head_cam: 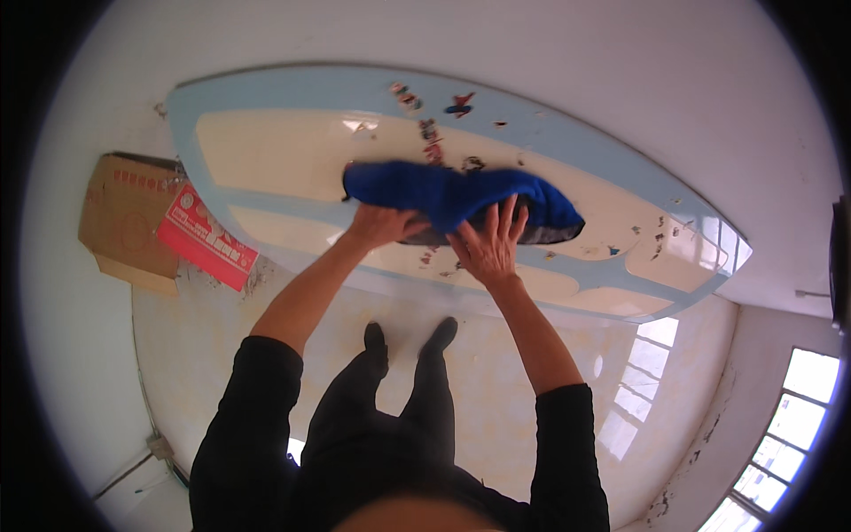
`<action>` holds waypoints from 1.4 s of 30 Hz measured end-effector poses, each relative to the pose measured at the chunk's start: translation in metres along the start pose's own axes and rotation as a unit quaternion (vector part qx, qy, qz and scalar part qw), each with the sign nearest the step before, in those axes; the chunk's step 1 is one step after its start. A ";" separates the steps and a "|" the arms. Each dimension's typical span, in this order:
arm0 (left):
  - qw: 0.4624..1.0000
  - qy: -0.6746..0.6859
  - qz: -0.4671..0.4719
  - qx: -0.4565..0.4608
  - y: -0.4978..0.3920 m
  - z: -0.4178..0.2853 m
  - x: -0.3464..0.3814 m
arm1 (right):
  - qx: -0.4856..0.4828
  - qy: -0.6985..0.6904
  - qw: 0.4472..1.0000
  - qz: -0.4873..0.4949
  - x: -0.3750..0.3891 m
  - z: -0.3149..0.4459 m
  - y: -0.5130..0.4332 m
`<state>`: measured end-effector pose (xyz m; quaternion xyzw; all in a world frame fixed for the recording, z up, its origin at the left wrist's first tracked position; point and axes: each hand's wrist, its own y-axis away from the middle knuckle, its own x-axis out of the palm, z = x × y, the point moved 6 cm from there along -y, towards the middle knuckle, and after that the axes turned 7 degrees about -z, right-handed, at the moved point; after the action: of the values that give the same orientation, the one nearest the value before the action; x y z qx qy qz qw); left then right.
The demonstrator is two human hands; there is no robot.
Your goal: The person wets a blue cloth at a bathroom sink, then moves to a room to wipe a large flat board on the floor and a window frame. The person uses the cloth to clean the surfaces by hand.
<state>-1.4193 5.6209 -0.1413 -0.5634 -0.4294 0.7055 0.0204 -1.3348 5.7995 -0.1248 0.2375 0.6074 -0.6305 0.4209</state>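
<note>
A bright blue cloth [405,186] with a dark, shinier side [552,233] is bunched lengthwise in front of me. My left hand [385,225] holds its lower edge near the left part, fingertips partly hidden in the folds. On the dark side, the fingers of my right hand [492,243] are spread and reach up under a blue fold. Behind the cloth is a large glossy panel piece of furniture, light blue [299,86] with cream sections [266,146]. Worn stickers [432,143] dot its surface. Whether the cloth touches the panel I cannot tell.
To the left, an open cardboard box [126,226] stands beside a red and white printed carton [209,236]. My feet [439,332] are on the shiny pale floor [518,399] just below the furniture. A barred window [784,432] lies at lower right, near a wall with peeling paint.
</note>
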 end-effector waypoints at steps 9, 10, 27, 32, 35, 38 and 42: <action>0.990 0.011 0.005 -0.141 0.098 0.034 0.024 | -0.118 0.116 0.986 -0.032 0.083 0.051 0.016; 0.990 0.002 0.010 -0.143 0.122 0.026 0.028 | -0.151 0.122 0.981 -0.024 0.093 0.055 0.033; 0.903 -0.043 -0.214 -0.369 0.145 0.141 -0.025 | -0.196 0.021 0.970 -0.142 0.121 0.192 -0.064; 0.877 -0.141 -0.282 -0.363 0.240 0.165 0.000 | -0.275 0.040 0.951 -0.137 0.183 0.250 -0.027; 0.868 -0.102 -0.320 -0.365 0.368 0.160 0.066 | -0.351 0.076 0.932 -0.048 0.268 0.274 0.058; 0.861 -0.037 -0.244 -0.445 0.501 0.132 0.164 | -0.456 0.105 0.884 -0.005 0.352 0.292 0.167; 0.859 -0.005 -0.188 -0.476 0.595 0.069 0.242 | -0.349 -0.168 0.901 0.194 0.417 0.274 0.257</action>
<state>-1.2927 5.3297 -0.7038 -0.4097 -0.8105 0.4010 -0.1202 -1.2881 5.4572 -0.5670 0.0796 0.6507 -0.3142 0.6866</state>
